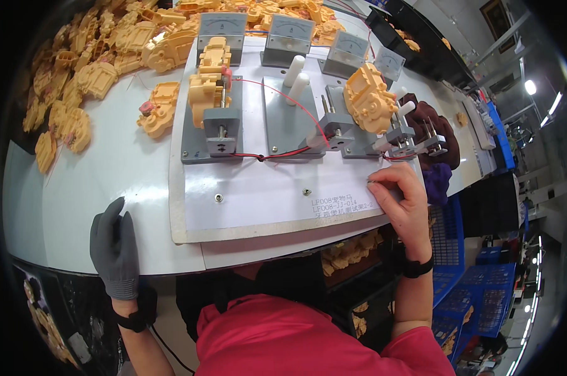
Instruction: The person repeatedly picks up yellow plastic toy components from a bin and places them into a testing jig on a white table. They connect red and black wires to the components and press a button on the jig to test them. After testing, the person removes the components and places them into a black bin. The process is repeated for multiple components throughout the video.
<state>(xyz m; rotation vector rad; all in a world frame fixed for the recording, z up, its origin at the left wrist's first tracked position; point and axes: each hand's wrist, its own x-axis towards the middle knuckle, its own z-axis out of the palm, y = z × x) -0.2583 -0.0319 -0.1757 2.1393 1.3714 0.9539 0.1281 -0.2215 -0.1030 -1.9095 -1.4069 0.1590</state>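
My left hand (pixel 114 247), in a grey knit glove, rests at the near left edge of the table, holding nothing, with its fingers loosely stretched. My bare right hand (pixel 405 203) lies at the right edge of the white test board (pixel 246 207). Its thumb and forefinger are pinched; anything between them is too small to make out. Beyond it, one orange plastic housing (pixel 369 100) sits tilted on the right grey fixture. A second orange housing (pixel 203 94) is mounted on the left fixture (pixel 211 141). The middle fixture (pixel 286 122) carries two white posts and no housing.
Several panel meters (pixel 288 34) line the board's back. Orange housings heap (pixel 108 47) at the back left; a loose one (pixel 160 109) lies beside the board. Dark and purple cloths (pixel 437 182) lie right. Blue crates (pixel 477 291) stand lower right. Red wires (pixel 283 152) cross the fixtures.
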